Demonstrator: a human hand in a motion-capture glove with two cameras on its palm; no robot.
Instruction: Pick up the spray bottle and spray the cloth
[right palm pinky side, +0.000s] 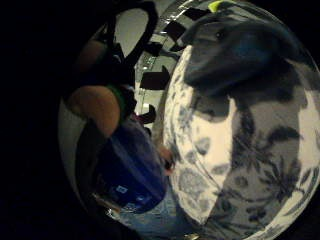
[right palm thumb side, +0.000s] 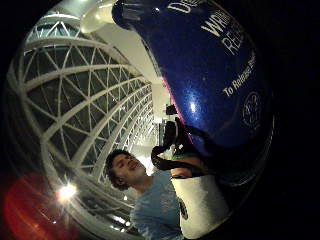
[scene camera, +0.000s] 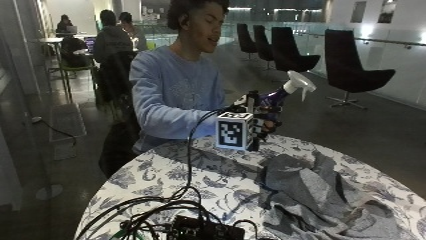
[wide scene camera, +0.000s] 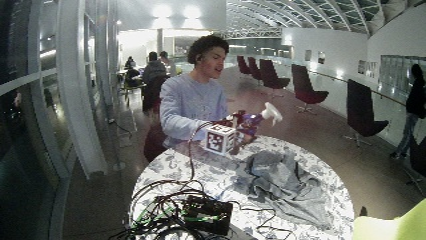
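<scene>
A person sits at the far side of a round table with a blue floral cover (scene camera: 200, 185). My gloved right hand (scene camera: 265, 119) grips a blue spray bottle (scene camera: 274, 97) with a white trigger head (scene camera: 299, 84), held above the table's far edge and tilted. Its nozzle points out over the table. The bottle's blue body (right palm thumb side: 210, 75) fills much of the thumb side palm view. A crumpled grey cloth (scene camera: 313, 192) lies on the table in front of the hand, below the bottle. It also shows in the little finger side palm view as grey cloth (right palm pinky side: 235, 55) on the floral cover (right palm pinky side: 250, 165).
Black cables and a dark box (scene camera: 193, 227) lie at the table's near left edge. Dark chairs (scene camera: 353, 70) stand behind on the right, by a glass railing. Other people sit at a distant table (scene camera: 110, 37).
</scene>
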